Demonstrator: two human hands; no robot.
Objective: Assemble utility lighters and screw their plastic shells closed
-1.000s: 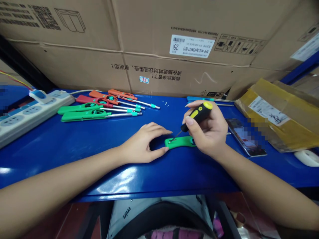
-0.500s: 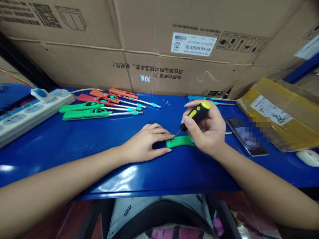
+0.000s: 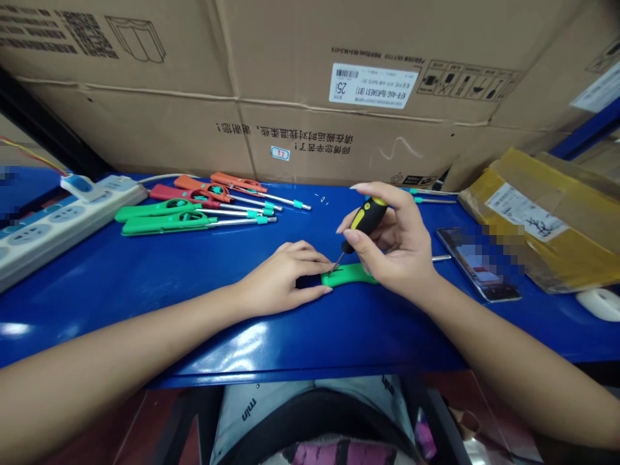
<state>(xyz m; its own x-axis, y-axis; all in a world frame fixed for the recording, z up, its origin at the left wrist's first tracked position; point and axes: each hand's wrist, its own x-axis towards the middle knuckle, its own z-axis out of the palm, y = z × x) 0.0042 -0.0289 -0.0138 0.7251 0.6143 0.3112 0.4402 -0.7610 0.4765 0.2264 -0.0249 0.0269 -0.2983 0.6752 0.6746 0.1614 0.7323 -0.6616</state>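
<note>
A green long-nosed lighter point(image 3: 346, 275) lies flat on the blue table, its metal tube showing to the right past my wrist. My right hand point(image 3: 400, 239) grips a black-and-yellow screwdriver point(image 3: 368, 216), with the forefinger over the handle's end. The screwdriver leans, its tip down at the left end of the lighter's handle. My left hand point(image 3: 290, 278) rests on the table, thumb and fingers around that end and apart, fingertips at its edge. Whether they press on it I cannot tell. The lighter's middle is hidden behind my right hand.
Several green, red and orange lighters point(image 3: 194, 200) lie at the back left beside a white power strip point(image 3: 62, 216). Small white slivers point(image 3: 322, 199) lie behind my hands. To the right are a phone point(image 3: 477, 265), a taped carton point(image 3: 542, 219) and a white mouse point(image 3: 599, 303). A large cardboard box point(image 3: 290, 84) stands behind.
The screwdriver has shifted slightly left and become more upright, its tip at the lighter's end. My right forefinger has moved onto the top of the handle. My left hand has stayed in place.
</note>
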